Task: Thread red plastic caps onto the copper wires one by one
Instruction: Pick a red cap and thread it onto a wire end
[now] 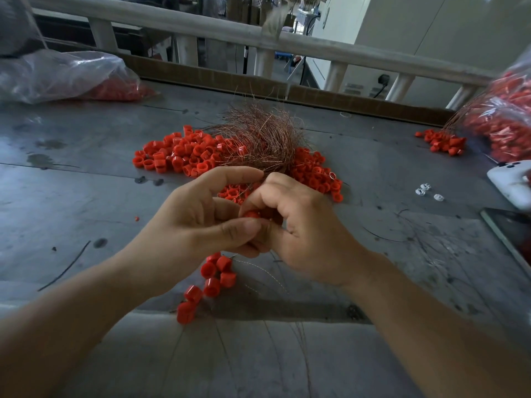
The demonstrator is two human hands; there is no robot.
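Above the grey table (86, 196), the left hand (195, 216) and right hand (304, 225) meet, both with curled fingers pinching one red cap (252, 214) between them. Just behind them the copper wires (264, 139) lie as a tangled bundle on a pile of caps (178, 156). A string of caps (214, 278) trails below the hands.

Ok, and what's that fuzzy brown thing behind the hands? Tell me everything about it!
It's a bundle of copper wires, thin, shiny, reddish-brown, like a messy nest. Loose ends fan up and sideways. It lies on the table over a pile of red caps. Its near end narrows into the right hand, beside a fingertip of the left hand.
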